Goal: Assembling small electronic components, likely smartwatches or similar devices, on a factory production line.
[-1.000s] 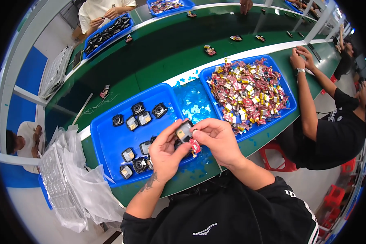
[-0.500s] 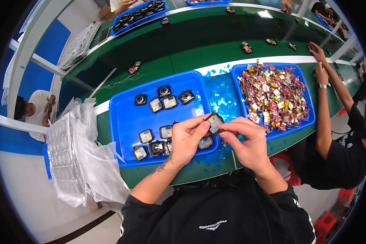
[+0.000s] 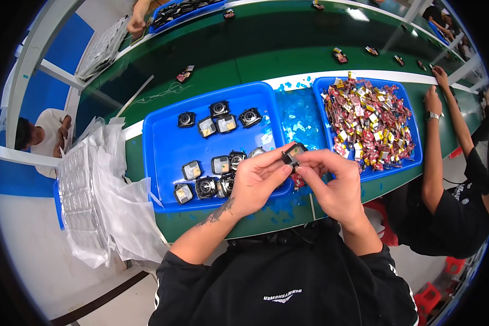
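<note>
Left hand (image 3: 255,185): grasping a small dark case (image 3: 294,154) between thumb and fingers. Right hand (image 3: 337,179): thumb and forefinger at the case's right-hand side; can't tell exactly what the tips pinch. Case is tilted, held up over the near edge of the green bench (image 3: 185,225), by the near right corner of the left blue tray (image 3: 165,152). Red circuit piece (image 3: 298,181) just below the case, between the hands, partly hidden; can't tell if attached.

Left tray: loose dark cases (image 3: 206,187), some showing a round face, others a pale inside; one group toward the far side, one toward the near side. Right blue tray (image 3: 383,173): heaped with red circuit parts (image 3: 367,122), yellow and white bits. Blue film scraps (image 3: 301,117) on the bench between trays. Clear plastic sheeting (image 3: 125,217) at the bench's left end. Co-worker's hand (image 3: 433,102) beyond right tray.
</note>
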A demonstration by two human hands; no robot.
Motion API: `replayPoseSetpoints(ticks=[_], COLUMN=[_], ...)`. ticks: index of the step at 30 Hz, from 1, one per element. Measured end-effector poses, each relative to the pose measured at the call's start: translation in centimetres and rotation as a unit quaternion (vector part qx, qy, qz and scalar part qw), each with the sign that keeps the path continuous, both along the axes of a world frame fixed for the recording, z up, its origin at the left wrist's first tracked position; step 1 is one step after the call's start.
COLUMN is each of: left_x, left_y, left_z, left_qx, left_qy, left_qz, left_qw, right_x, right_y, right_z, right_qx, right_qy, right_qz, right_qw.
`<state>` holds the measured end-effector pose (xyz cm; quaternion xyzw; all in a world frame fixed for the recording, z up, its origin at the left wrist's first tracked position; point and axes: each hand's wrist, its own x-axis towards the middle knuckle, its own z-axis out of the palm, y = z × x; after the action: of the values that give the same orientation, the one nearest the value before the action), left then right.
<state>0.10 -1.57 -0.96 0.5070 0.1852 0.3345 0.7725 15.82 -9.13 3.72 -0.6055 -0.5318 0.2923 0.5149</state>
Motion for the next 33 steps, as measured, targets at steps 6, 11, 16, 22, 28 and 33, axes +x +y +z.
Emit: replayPoseSetpoints(ticks=[6, 11, 16, 22, 28, 33], left_x=[-0.1, 0.0, 0.0, 0.0, 0.0, 0.0], left_y=[-0.1, -0.3, -0.3, -0.4, -0.7, -1.3], left_z=[0.0, 0.0, 0.0, -0.3, -0.1, 0.1], left_qx=[0.035, 0.04, 0.049, 0.047, 0.026, 0.021], left_qy=[0.008, 0.013, 0.012, 0.029, 0.043, 0.044], left_qz=[0.008, 0.014, 0.018, 0.013, 0.007, 0.017], left_qw=[0.999, 0.999, 0.999, 0.998, 0.999, 0.999], right_x=[0.0, -0.2, -0.2, 0.0, 0.6, 0.3], right_y=[0.2, 0.5, 0.7, 0.9, 1.3, 1.0], right_z=[0.2, 0.6, 0.3, -0.2, 0.1, 0.6], right_qx=[-0.02, -0.005, -0.006, -0.021, 0.012, 0.01], right_qy=[-0.051, -0.083, -0.058, -0.029, -0.123, -0.153], right_qz=[-0.024, -0.034, -0.029, -0.023, -0.018, -0.043], right_qw=[0.998, 0.996, 0.998, 0.999, 0.992, 0.987])
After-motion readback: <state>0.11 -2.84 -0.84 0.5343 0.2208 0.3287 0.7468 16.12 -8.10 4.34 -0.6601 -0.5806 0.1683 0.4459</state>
